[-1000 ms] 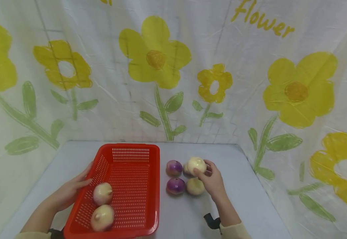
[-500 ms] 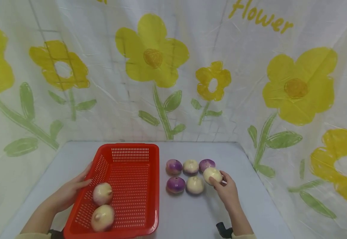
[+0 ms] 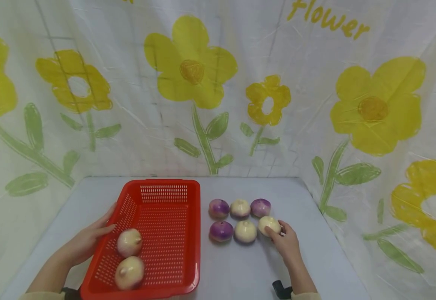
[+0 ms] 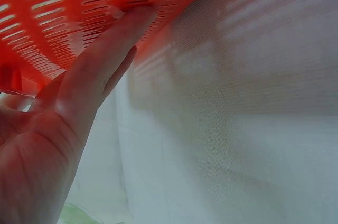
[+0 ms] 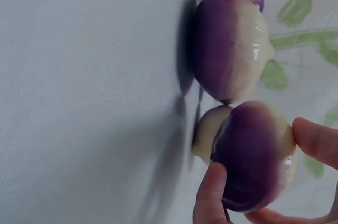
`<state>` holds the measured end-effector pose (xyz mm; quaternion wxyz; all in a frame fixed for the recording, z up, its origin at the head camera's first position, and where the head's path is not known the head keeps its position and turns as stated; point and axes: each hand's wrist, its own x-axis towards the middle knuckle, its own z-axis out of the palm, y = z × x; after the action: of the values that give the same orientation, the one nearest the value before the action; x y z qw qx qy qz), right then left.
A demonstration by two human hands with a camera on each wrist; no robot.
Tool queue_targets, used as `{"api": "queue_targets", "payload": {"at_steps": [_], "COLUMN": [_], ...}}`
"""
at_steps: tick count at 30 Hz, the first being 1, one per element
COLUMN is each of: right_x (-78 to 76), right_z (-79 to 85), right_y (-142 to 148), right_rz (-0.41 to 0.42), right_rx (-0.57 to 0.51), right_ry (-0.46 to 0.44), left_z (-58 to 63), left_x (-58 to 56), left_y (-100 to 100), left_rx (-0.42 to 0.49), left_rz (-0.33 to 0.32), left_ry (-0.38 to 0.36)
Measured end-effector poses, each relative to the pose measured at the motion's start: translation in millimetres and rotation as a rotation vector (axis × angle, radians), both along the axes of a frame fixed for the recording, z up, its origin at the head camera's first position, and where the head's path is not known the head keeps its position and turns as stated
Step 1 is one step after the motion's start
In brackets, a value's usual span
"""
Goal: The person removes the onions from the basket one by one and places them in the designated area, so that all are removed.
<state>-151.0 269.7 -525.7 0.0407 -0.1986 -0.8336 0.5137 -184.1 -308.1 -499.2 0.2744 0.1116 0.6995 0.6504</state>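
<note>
My right hand (image 3: 285, 241) holds a purple-and-white turnip (image 3: 269, 225) between thumb and fingers, pale side up. In the right wrist view this turnip (image 5: 252, 155) hangs slightly above the table, near the others. Several turnips stand close by in two rows, among them a pale-topped one (image 3: 246, 231) and a purple one (image 3: 261, 207). My left hand (image 3: 86, 241) holds the left side of a red plastic basket (image 3: 194, 233), thumb at the rim. The left wrist view has its fingers (image 4: 100, 60) stretched along the basket's slotted outside. Two turnips (image 3: 129, 243) lie inside the basket, at its left.
The light-coloured table (image 3: 233, 275) carries everything. A white curtain (image 3: 135, 137) printed with yellow flowers hangs behind and beside it. Two more purple turnips (image 3: 221, 231) sit between the basket and the pale-topped ones.
My right hand has carried its turnip rightward from over the back row, then down toward the front row's right end. My left hand and the basket have stayed in place.
</note>
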Motion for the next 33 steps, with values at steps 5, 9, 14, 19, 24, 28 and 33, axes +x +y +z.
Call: {"api": "queue_targets", "payload": {"at_steps": [5, 9, 14, 19, 24, 28, 33], "right_x": [-1.3, -2.0, -1.7, -3.0, -5.4, -7.3, -8.9], "right_z": [-7.8, -13.7, -17.9, -22.4, -24.4, -24.6, -25.3], "right_y": [1.4, 2.1, 2.8, 3.6, 4.4, 4.8, 4.6], "right_rz": [0.015, 0.010, 0.021, 0.024, 0.015, 0.008, 0.004], "right_rx": [0.004, -0.014, -0.041, -0.043, -0.025, -0.014, -0.005], "right_ry": [-0.007, -0.017, -0.028, -0.021, -0.011, -0.006, -0.007], "left_z": [-0.2, -0.5, -1.0, 0.5, -0.2, -0.6, 0.4], "left_x": [-1.0, -1.1, -1.6, -2.1, -2.0, -2.7, -2.0], "left_y": [0.1, -0.6, -1.3, -2.0, -1.6, -1.5, -1.1], "left_rx": [-0.006, 0.001, -0.001, 0.004, 0.028, 0.040, 0.029], "left_rz": [0.009, 0.001, -0.007, -0.011, -0.022, -0.036, -0.024], "left_ry": [0.004, 0.003, -0.007, 0.000, -0.010, -0.012, -0.013]}}
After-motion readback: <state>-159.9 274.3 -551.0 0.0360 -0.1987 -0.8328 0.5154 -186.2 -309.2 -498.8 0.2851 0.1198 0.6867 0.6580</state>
